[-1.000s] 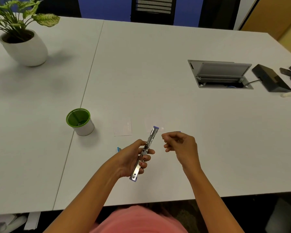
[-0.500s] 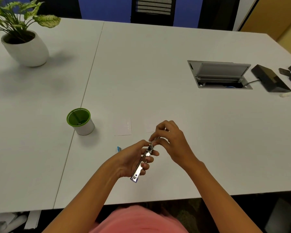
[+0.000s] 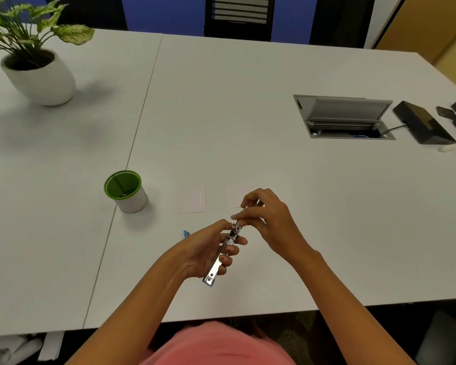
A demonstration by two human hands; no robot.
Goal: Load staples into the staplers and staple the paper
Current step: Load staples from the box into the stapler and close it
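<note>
In the lower middle of the frame the left hand [image 3: 208, 251] holds a metal stapler [image 3: 223, 255] above the white table [image 3: 248, 101], its fingers wrapped around the body. The right hand [image 3: 267, 219] pinches at the upper end of the stapler; what it pinches is too small to tell. Just above the hands two small white papers [image 3: 192, 200] lie flat. To the left stands a green-rimmed cup [image 3: 125, 191], and in the upper left a potted plant [image 3: 37, 72]. A small blue item [image 3: 186, 233] lies left of the left hand
</note>
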